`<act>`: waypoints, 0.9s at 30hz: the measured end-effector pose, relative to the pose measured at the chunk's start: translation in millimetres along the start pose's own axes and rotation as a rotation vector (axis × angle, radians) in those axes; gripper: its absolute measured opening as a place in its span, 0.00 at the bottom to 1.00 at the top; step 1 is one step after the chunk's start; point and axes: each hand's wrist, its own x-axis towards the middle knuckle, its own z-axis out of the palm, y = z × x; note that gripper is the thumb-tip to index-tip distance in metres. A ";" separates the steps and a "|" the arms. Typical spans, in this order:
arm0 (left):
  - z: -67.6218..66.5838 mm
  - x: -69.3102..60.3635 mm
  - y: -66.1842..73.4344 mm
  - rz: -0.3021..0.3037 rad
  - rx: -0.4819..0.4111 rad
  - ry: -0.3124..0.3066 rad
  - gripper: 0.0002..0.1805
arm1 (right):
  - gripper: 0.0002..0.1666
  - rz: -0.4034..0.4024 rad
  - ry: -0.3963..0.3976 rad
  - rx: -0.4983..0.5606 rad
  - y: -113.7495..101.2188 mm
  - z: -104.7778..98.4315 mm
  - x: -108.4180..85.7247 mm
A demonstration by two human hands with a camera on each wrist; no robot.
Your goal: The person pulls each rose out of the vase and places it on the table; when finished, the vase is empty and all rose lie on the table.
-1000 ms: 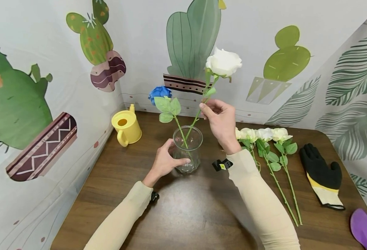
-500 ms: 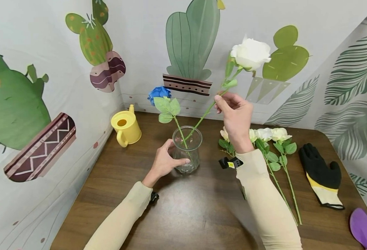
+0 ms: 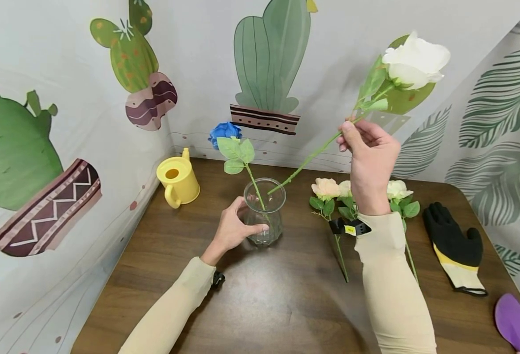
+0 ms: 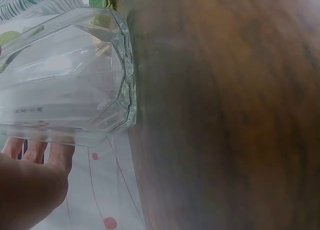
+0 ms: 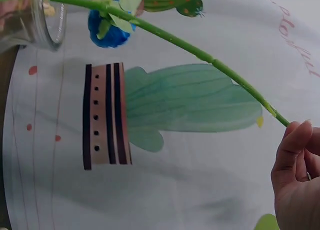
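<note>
My left hand (image 3: 233,227) grips the clear glass vase (image 3: 272,225) from its left side, thumb across the front. The left wrist view shows the vase base (image 4: 95,84) on the table and fingers (image 4: 60,155) behind the glass. A blue rose (image 3: 225,133) stands in the vase, leaning left. Up to the right, my right hand (image 3: 372,160) pinches the stem of a white rose (image 3: 415,61) below its leaves. That stem slants down to the vase mouth; whether its tip is inside or just above the rim, I cannot tell. In the right wrist view, the stem (image 5: 170,37) runs from the fingertips toward the rim.
A yellow watering can (image 3: 181,183) stands at the back left. Right of the vase lie a peach rose (image 3: 325,189) and other pale roses (image 3: 398,190), partly behind my right arm. Farther right are a black work glove (image 3: 454,241) and a purple scoop-like piece (image 3: 514,319).
My right hand has moved right and upward, drawing the white rose's stem out of the vase's depth to its mouth. The left hand and vase have stayed in place.
</note>
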 end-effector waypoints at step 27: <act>-0.5 -0.2 2.1 -0.011 -0.007 -0.001 0.39 | 0.07 0.368 -0.142 -0.423 31.9 -67.6 -17.0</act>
